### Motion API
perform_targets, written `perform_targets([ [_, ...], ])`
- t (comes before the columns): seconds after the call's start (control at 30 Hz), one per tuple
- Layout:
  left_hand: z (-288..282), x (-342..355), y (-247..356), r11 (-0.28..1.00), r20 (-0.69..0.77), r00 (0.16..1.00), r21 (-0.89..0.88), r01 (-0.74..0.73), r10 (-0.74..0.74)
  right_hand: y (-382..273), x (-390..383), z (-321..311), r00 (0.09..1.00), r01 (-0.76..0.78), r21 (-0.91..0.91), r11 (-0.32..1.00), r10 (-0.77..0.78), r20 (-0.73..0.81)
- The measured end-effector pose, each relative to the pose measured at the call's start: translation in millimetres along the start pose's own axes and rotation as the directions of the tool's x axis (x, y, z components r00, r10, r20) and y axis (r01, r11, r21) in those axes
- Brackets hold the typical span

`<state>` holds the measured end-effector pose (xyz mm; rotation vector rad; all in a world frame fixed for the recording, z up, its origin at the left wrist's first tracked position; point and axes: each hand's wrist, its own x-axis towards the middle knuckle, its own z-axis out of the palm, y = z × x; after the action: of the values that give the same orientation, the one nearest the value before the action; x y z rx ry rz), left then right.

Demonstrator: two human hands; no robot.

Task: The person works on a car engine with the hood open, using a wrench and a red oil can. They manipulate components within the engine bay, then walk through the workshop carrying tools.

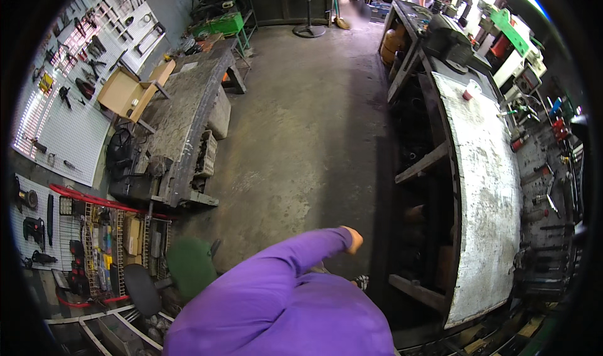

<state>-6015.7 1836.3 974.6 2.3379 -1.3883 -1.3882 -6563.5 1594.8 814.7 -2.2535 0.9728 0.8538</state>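
Note:
My left hand (354,240) shows at the end of a purple sleeve (276,262) that reaches across my front to the right. Only a small part of this hand is visible, and its fingers are too indistinct to tell whether they are curled or hold anything. It hangs over the concrete floor (282,142), apart from the pale metal-topped workbench (483,199) on the right. Below the hand, part of a shoe (360,282) shows beside my purple-clad body. My right hand is out of sight.
A worn workbench (169,111) with an open cardboard box (127,95) stands left, by a tool pegboard (75,130). A green seat (190,265) is close at my left. A red-and-white cup (471,90) and a vise (447,42) are on the right. A round-based stand (308,31) is ahead.

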Motion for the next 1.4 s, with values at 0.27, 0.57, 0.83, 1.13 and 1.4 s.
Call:
perform_targets([
  [0.27,152,-138,-221,0.308,-0.084,0.503,-0.872,0.381,-0.860,-83,61,-74,0.965,0.254,0.108,0.961,-0.245,-0.093],
  [0.57,302,-211,-226,0.366,0.077,0.580,-0.706,0.606,-0.811,-267,41,-193,0.973,-0.074,0.475,0.877,0.167,-0.157],
  [0.83,178,-109,-267,0.904,-0.048,0.916,-0.187,0.384,-0.399,-229,32,-125,0.920,-0.387,0.364,0.847,0.383,0.087],
  [1.13,-42,26,-285,0.298,0.011,0.810,-0.927,0.228,-0.586,-202,62,-93,0.787,-0.583,0.582,0.567,0.573,0.229],
  [1.4,-166,75,-261,0.511,-0.162,0.814,-0.840,0.184,-0.558,-274,169,-186,0.915,-0.396,0.564,0.725,0.363,0.175],
])
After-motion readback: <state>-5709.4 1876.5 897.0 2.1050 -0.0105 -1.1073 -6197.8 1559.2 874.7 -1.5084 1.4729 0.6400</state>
